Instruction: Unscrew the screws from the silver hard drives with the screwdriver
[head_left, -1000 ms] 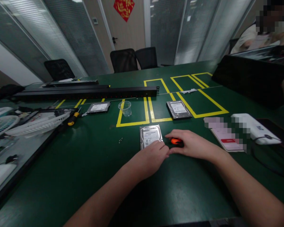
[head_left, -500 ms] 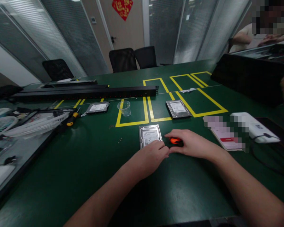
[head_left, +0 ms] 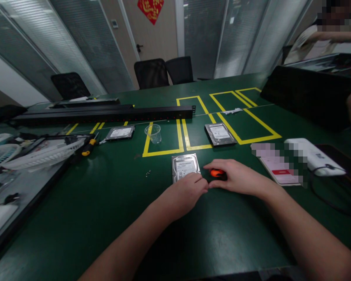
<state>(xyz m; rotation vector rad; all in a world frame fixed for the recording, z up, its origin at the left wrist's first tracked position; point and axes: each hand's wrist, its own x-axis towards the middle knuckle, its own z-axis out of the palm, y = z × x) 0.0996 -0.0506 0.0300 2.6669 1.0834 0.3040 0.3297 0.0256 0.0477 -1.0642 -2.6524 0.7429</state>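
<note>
A silver hard drive (head_left: 185, 164) with a white label lies in front of me, its near part hidden under my left hand (head_left: 187, 193). The left fingers are closed at the drive's near right corner; their tips are partly hidden. Just to the right, my right hand (head_left: 229, 175) curls around an orange-and-black screwdriver (head_left: 217, 173). Only part of its handle shows, and its tip cannot be seen. The fingertips of both hands nearly meet beside the drive. Several tiny screws (head_left: 148, 173) lie loose to the drive's left.
Beyond are a clear plastic cup (head_left: 155, 134) and two more hard drives (head_left: 221, 134). A yellow-and-black screwdriver (head_left: 89, 147) lies left, near a tray (head_left: 43, 187). A phone (head_left: 277, 166) and white device (head_left: 310, 154) lie right. Another person (head_left: 307, 45) is at the far right.
My hands hold nearly the same positions at the drive and screwdriver. The person at the far right has moved an arm.
</note>
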